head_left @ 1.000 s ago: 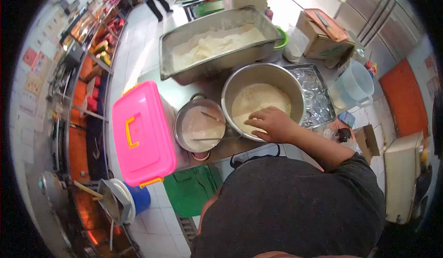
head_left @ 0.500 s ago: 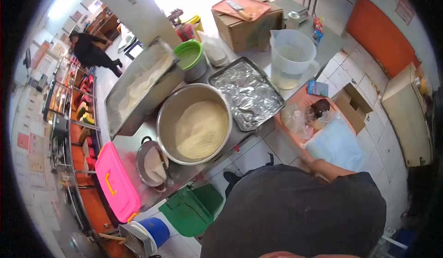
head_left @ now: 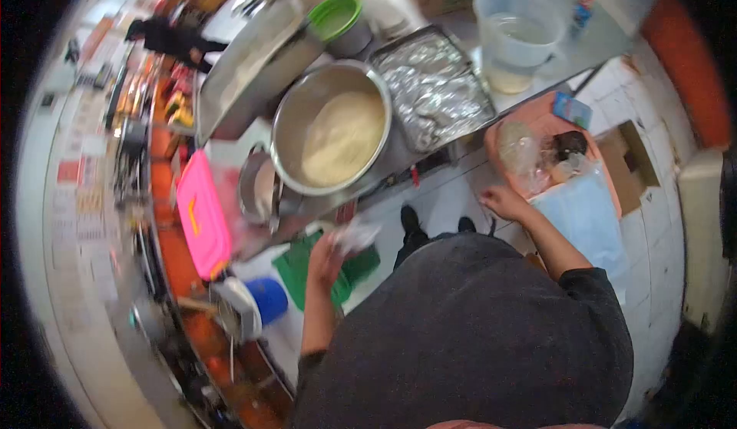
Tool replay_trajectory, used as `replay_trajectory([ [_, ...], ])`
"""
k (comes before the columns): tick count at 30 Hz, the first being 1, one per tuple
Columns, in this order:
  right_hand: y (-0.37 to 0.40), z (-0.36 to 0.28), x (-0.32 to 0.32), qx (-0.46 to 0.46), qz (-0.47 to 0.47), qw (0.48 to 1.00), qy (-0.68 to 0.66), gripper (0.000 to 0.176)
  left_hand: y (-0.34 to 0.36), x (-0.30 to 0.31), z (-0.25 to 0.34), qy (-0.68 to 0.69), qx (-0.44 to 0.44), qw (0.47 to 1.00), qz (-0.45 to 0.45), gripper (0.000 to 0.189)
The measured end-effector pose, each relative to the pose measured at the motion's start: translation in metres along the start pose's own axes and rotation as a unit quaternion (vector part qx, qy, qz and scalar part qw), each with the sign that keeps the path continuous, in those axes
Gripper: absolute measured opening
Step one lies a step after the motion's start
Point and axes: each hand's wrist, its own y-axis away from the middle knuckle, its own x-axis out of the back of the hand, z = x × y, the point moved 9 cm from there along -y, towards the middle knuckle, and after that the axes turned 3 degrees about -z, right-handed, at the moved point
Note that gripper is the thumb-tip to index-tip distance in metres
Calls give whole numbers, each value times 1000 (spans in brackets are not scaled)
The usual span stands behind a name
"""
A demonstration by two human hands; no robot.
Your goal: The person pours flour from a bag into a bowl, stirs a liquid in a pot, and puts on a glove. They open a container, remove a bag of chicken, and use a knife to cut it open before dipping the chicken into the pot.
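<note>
My left hand is closed around a crumpled clear plastic bag, above a green bin on the floor. Beside the orange tub, my right hand has its fingers curled; whether anything small is in them does not show. In the tub lie plastic bags, a dark lump and a pale blue sheet. A large steel bowl of pale yellow powder stands on the table. At its left is a smaller pan of white powder.
A foil-covered tray, a plastic jug, a green basin and a steel bin of flour stand on the table. A pink lid is near a blue bucket. A person stands at the far left.
My left hand has come into view with the plastic bag. My right hand has moved out from beside the tub. The camera view has tipped further down, so the table sits higher.
</note>
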Motion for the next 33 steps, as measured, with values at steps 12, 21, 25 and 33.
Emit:
replay_trajectory([
  [12,-3,-250,-2,97,-96,879,-456,21,-44,-74,-18,92,-13,988,122,17],
  [21,25,-342,-82,143,-54,862,-484,16,102,58,-33,228,-214,891,330,25],
  [25,32,-402,-157,129,-86,808,-569,22,210,123,-35,267,-254,850,375,23],
  [33,82,-523,-313,62,-234,810,-534,33,423,130,21,-265,-342,735,523,22],
])
